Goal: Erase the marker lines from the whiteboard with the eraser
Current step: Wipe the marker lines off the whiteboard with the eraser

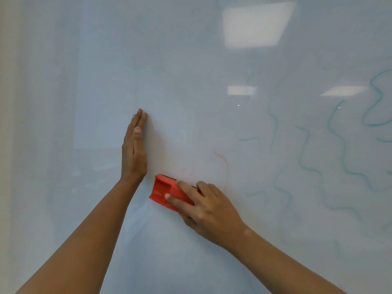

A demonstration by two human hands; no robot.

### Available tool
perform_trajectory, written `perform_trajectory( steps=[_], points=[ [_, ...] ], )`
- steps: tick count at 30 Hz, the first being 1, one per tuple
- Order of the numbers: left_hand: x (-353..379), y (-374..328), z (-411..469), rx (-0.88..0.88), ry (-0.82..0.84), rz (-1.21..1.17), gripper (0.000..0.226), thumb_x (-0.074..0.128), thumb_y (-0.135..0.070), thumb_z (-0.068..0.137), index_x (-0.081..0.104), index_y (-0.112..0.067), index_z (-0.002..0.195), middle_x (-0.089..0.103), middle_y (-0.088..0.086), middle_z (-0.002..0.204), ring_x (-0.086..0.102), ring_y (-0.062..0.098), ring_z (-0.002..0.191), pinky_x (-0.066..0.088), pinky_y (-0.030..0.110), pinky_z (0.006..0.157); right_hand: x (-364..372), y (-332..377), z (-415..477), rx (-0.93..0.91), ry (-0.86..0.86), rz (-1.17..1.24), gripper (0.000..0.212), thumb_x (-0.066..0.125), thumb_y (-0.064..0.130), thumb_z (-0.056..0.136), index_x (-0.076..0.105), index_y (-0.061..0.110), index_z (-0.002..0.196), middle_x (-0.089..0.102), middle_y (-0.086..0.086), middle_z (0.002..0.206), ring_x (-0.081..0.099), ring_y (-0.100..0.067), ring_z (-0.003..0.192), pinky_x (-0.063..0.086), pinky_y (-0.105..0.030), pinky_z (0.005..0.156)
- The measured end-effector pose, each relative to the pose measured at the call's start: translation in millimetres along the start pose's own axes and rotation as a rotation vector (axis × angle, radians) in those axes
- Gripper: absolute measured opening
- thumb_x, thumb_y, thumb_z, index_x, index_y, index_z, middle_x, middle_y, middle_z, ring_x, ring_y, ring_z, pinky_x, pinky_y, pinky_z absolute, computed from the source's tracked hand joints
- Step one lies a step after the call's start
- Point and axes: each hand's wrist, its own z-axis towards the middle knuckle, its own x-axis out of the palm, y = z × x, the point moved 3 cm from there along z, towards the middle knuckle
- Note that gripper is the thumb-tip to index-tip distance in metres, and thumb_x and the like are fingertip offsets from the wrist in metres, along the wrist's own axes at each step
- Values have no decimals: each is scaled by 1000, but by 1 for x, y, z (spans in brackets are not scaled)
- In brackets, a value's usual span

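Two bare forearms reached up from the bottom edge, the left forearm (84, 230) rising from the lower left corner and the right forearm (286, 262) from the lower right. The left hand (134, 151) stood upright and edge-on against the whiteboard (169, 71), its fingers straight and pressed together, holding nothing; it looked to be resting flat on the board, though the exact contact could not be made out from this angle. Just below and to the right of that wrist, the right hand (203, 206) gripped the red eraser (163, 190), with the fingers curled over its back and upper edge and the thumb hidden beneath. The eraser lay tilted on the board's surface, its dark felt edge showing along the top and its free end pointing up and left towards the left wrist, close to it but apart.

A thin, faint red line (224, 164) curved down the board just above and to the right of the right hand. Farther right, well apart from the eraser, wavy teal marker lines (339, 145) ran down the board, stronger near the right edge and paler towards the middle. Pale ceiling-light reflections (254, 26) showed on the glossy upper part of the board
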Motion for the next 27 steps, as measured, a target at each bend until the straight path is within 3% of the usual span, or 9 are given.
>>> perform_trajectory(
  steps=[3,6,9,11,16,20,23,25,27],
  points=[
    [-1,-3,-1,-5,30,68,45,20,-31,103,38,-23,144,27,-19,151,18,-6,140,13,21,118,-15,-27,11,-13,-47,-64,42,73,23,77,67,25,118,66,-10,118,61,-28,78,51,-33,70],
    [-4,-5,-5,15,52,170,46,19,-31,103,34,-23,146,24,-17,153,15,-3,142,12,23,118,-42,-78,34,294,-205,-154,49,75,24,74,65,23,122,63,-13,121,58,-33,79,50,-37,69],
    [-5,-5,-8,33,73,252,46,18,-29,104,31,-23,148,22,-15,155,12,-4,142,8,10,114,-55,-97,46,579,-290,-178,48,69,26,80,60,25,127,59,-9,125,54,-32,83,48,-39,68],
    [-4,-6,-8,38,68,288,47,17,-30,103,29,-23,148,21,-15,156,11,-4,142,5,4,111,-44,-80,42,507,-259,-166,47,70,26,79,61,25,126,60,-10,125,55,-33,81,47,-38,69],
    [3,-9,-9,60,22,362,46,19,-26,104,30,-17,148,22,-8,156,10,0,143,3,3,110,-12,-14,-7,-15,-19,-27,36,61,24,84,65,27,120,64,-8,120,59,-26,80,51,-31,69],
    [7,-14,-7,81,-34,405,49,18,-28,102,33,-13,146,25,-4,156,11,2,143,5,12,114,-19,-28,-12,-126,32,-64,36,63,26,84,65,30,121,64,-7,120,60,-24,81,47,-31,69],
    [12,-18,-6,108,-59,415,50,19,-27,101,34,-12,146,26,-4,155,11,0,142,7,18,116,-43,-71,11,107,-96,-138,46,73,25,76,66,26,121,64,-12,120,61,-31,80,50,-34,68],
    [16,-20,-6,112,-48,419,50,18,-28,101,34,-14,146,25,-6,155,11,1,143,7,18,117,-59,-94,23,375,-182,-159,47,72,26,77,64,24,124,61,-11,122,57,-32,81,50,-37,68],
    [19,-23,-7,109,-34,415,49,18,-29,102,33,-15,146,25,-6,155,11,3,144,7,16,116,-60,-91,25,484,-207,-175,47,71,26,79,62,23,125,60,-11,124,56,-32,82,49,-38,68]
  ],
)
